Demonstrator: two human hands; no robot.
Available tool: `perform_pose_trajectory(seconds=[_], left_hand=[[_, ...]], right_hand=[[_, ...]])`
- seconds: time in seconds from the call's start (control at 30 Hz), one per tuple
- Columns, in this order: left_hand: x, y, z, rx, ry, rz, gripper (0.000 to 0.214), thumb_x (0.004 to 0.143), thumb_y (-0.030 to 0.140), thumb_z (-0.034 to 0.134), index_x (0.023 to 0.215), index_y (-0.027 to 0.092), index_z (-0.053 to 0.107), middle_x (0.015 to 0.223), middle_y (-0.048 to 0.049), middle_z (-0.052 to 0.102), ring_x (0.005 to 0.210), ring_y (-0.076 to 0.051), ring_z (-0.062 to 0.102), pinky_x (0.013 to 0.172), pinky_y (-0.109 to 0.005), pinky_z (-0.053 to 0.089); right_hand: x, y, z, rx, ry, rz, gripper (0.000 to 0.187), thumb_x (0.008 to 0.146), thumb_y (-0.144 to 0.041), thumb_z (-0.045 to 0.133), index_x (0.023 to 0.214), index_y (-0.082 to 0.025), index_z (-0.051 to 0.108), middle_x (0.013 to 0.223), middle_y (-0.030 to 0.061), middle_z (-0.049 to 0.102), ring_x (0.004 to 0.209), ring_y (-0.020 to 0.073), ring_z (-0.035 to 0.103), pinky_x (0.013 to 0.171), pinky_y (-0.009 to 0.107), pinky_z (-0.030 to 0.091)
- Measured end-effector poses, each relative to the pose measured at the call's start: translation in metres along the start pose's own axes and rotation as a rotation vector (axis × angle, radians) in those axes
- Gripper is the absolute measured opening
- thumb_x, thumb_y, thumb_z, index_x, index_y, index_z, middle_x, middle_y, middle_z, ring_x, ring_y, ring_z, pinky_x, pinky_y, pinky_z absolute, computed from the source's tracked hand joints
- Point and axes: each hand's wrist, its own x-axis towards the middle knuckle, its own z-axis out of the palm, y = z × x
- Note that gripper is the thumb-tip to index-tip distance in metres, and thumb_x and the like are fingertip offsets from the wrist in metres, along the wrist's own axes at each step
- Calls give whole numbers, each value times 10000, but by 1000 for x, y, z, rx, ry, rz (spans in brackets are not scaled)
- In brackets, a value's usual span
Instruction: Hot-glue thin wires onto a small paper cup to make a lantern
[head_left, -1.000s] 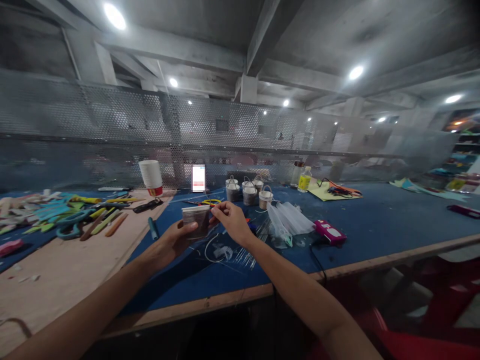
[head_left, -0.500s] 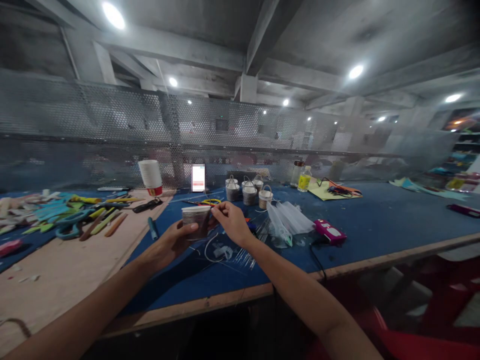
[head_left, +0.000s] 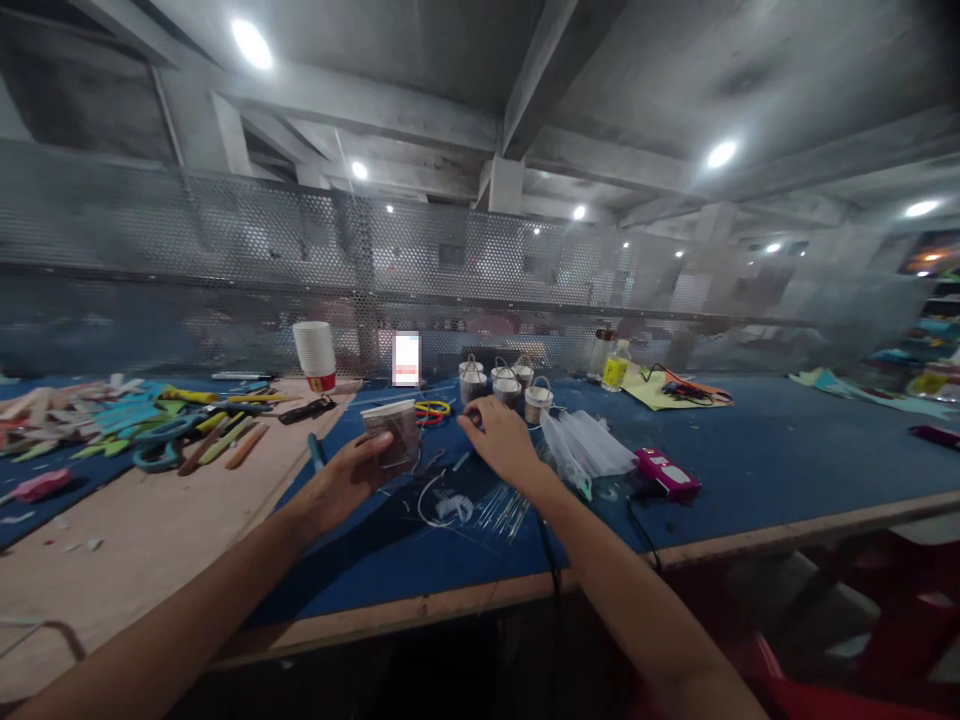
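Observation:
My left hand (head_left: pixel 356 475) grips a small cup (head_left: pixel 397 440) with a white rim and a dark brownish side, thumb across its near face. The cup is tilted slightly above the blue table. My right hand (head_left: pixel 501 440) is apart from the cup, to its right, low over the table. Its fingers are loosely curled and apart, with nothing visible held. Just behind it stand several small white-and-grey buckets (head_left: pixel 538 400) with thin looped handles. A pair of yellow-and-red handles (head_left: pixel 433 410) lies between the cup and the buckets.
Clear thin sticks (head_left: pixel 504 512), white plastic bags (head_left: pixel 589 445) and a magenta device (head_left: pixel 667 473) lie to the right. At left are stacked paper cups (head_left: pixel 315 355), blue scissors (head_left: pixel 161 445) and clay-like sticks. A perforated metal screen (head_left: pixel 262 240) rises behind the table (head_left: pixel 750 450).
My right hand has let go of the cup rim and moved right, toward the buckets. My left hand still holds the cup, now a little more tilted. The view has shifted slightly.

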Motion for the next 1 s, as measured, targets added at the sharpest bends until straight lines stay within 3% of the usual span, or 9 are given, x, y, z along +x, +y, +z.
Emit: perform_pose_trajectory(seconds=[0.1, 0.2, 0.37, 0.5, 0.63, 0.7, 0.77, 0.87, 1.0], left_hand=[[0, -1, 0, 6, -17, 18, 308, 869, 250, 782, 1157, 140, 782, 1156, -148, 817, 1068, -266, 761, 932, -352, 594], [-1, -1, 0, 26, -34, 28, 319, 850, 254, 804, 1144, 132, 786, 1133, -146, 822, 1060, -267, 763, 941, -347, 588], [0, -3, -1, 44, -27, 57, 331, 837, 264, 828, 1150, 169, 783, 1148, -121, 819, 1060, -260, 760, 935, -343, 584], [0, -1, 1, 56, 25, 64, 354, 815, 257, 847, 1150, 166, 775, 1160, -125, 813, 1035, -251, 763, 921, -336, 582], [-2, 1, 4, 94, 78, 99, 397, 742, 275, 903, 1105, 169, 781, 1123, -116, 817, 974, -254, 768, 877, -339, 584], [-4, 2, 6, 120, 116, 113, 409, 706, 289, 929, 1070, 172, 786, 1099, -110, 817, 942, -251, 765, 841, -332, 580], [-4, 2, 7, 139, 151, 123, 432, 680, 288, 945, 1065, 176, 783, 1092, -106, 814, 923, -244, 760, 818, -326, 571], [0, -1, 6, 142, 174, 134, 461, 670, 280, 950, 1083, 178, 775, 1093, -101, 807, 916, -229, 752, 831, -327, 559], [7, -5, 2, 165, 184, 120, 465, 658, 312, 954, 1066, 173, 778, 1017, -94, 805, 870, -222, 746, 828, -338, 546]], right_hand=[[-1, 21, 0, -288, -210, 110, 333, 1003, -424, 627, 1179, -144, 663, 1165, 152, 718, 1129, 299, 676, 970, 408, 501], [-5, 35, 9, -454, -311, 146, 459, 968, -476, 670, 1222, -95, 635, 1240, 229, 684, 1192, 349, 664, 926, 420, 535], [-9, 40, 20, -475, -364, 177, 404, 955, -349, 705, 1235, -73, 616, 1175, 235, 717, 1145, 345, 708, 911, 390, 550], [-8, 38, 16, -465, -310, 197, 333, 1013, -276, 577, 1275, -71, 590, 1229, 247, 687, 1118, 315, 722, 895, 373, 554], [-3, 43, 0, -95, -125, 218, 372, 1003, -297, 554, 1322, -112, 607, 1272, 195, 695, 1164, 278, 699, 980, 377, 528], [-2, 45, -7, 202, -38, 135, 355, 966, -403, 616, 1206, -152, 690, 1167, 133, 744, 1104, 263, 705, 980, 375, 524], [-4, 42, -12, 436, 33, 124, 375, 910, -519, 668, 1043, -175, 739, 952, 75, 757, 892, 239, 708, 847, 358, 551], [-14, 29, -12, 660, 12, 180, 436, 846, -617, 713, 842, -181, 719, 633, -5, 611, 570, 157, 544, 580, 284, 467], [-26, 8, -7, 812, -71, 127, 426, 797, -594, 776, 768, -176, 700, 579, -33, 521, 534, 112, 431, 511, 248, 371]])
